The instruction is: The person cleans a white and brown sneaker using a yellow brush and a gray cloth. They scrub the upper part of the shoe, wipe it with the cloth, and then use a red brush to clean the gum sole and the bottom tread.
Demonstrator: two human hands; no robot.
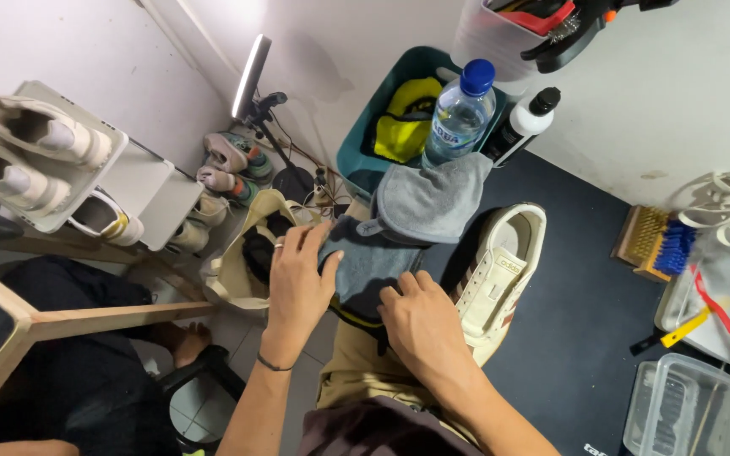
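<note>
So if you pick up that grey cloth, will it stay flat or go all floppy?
Probably floppy: the grey cloth already bends and drapes under the left hand and right hand. It looks thin and soft, so likely light. Its fuzzy surface suggests it won't slip easily.

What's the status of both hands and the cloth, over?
Left hand flat on dark grey cloth. Right hand pressing the cloth's near edge. Cream sneaker beside it; lighter grey cloth overlaps behind.
</note>
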